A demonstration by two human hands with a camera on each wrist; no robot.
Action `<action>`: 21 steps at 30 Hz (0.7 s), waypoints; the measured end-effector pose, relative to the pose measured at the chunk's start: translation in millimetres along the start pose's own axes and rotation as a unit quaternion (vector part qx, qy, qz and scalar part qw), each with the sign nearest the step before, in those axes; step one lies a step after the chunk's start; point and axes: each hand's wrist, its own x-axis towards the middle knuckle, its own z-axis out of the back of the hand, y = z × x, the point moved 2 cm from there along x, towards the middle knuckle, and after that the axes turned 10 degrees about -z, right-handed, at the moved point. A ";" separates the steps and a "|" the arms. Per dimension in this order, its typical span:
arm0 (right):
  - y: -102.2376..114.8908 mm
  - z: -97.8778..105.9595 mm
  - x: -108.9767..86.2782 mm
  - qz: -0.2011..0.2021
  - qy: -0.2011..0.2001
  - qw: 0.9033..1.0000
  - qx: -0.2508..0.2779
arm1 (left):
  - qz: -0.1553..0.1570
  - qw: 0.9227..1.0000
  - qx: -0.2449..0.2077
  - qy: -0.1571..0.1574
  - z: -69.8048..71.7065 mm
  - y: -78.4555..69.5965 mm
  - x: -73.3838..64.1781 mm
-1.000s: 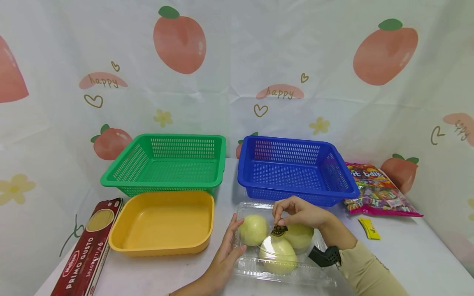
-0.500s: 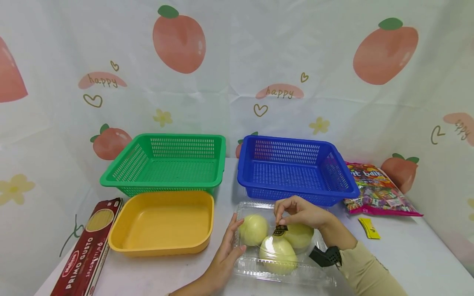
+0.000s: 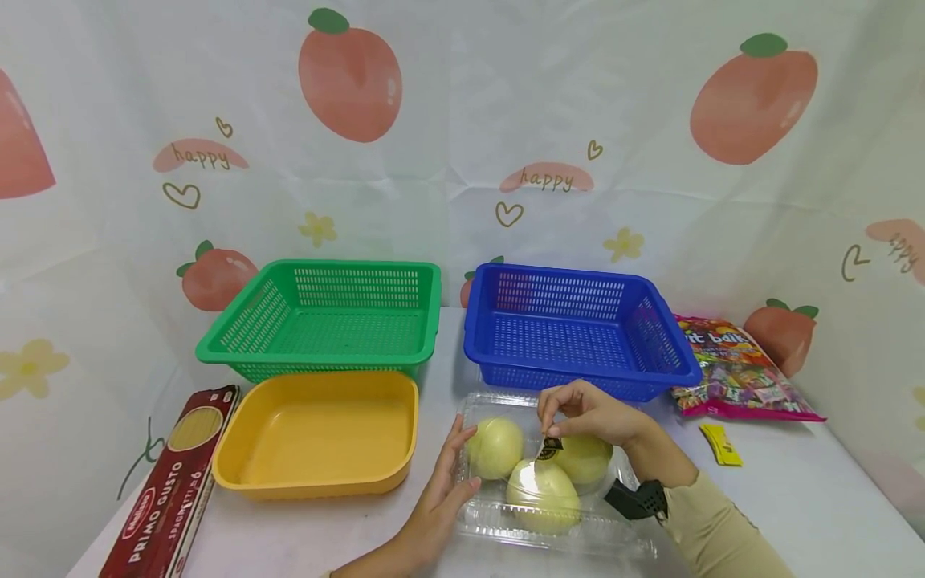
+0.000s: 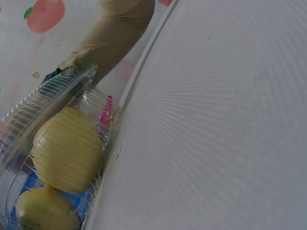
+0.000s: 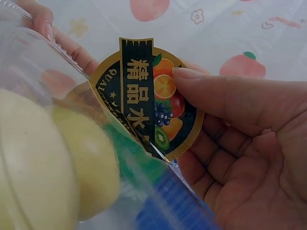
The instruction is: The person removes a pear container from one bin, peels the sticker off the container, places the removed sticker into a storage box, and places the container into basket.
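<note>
A clear plastic clamshell box [image 3: 520, 539] lies on the table with three round, pale yellow-green fruits [image 3: 543, 491] inside. My right hand [image 3: 594, 416] pinches a black-and-gold fruit sticker [image 5: 144, 103] between thumb and forefinger over the lid. Close up in the right wrist view, the sticker is bent, part of it standing away from the plastic. My left hand [image 3: 442, 491] rests against the box's left side, fingers extended and thumb by the front. The left wrist view shows the box's ribbed side and the fruit [image 4: 69, 151] through it.
Behind the box stands a blue basket [image 3: 578, 376], with a green basket [image 3: 318, 361] left of it. A yellow tub [image 3: 318, 482] and a red spaghetti pack [image 3: 173, 482] lie left. At right are a candy bag [image 3: 751, 377] and a small yellow packet [image 3: 721, 445].
My right hand has shifted slightly right, drawing the sticker with it and tilting more of it up off the lid. The left hand and the box stay put.
</note>
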 end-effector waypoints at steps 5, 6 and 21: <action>1.1 0.3 -0.1 0.002 -0.005 1.000 -0.001 | 0.002 1.000 0.001 -0.002 -0.3 -0.3 0.1; 1.0 0.3 -0.2 0.003 -0.005 1.000 -0.001 | 0.003 1.000 0.000 -0.003 -0.4 -0.3 0.0; 1.8 1.5 -0.5 0.009 -0.010 1.000 0.008 | 0.004 1.000 0.001 -0.004 -0.5 -0.9 -0.5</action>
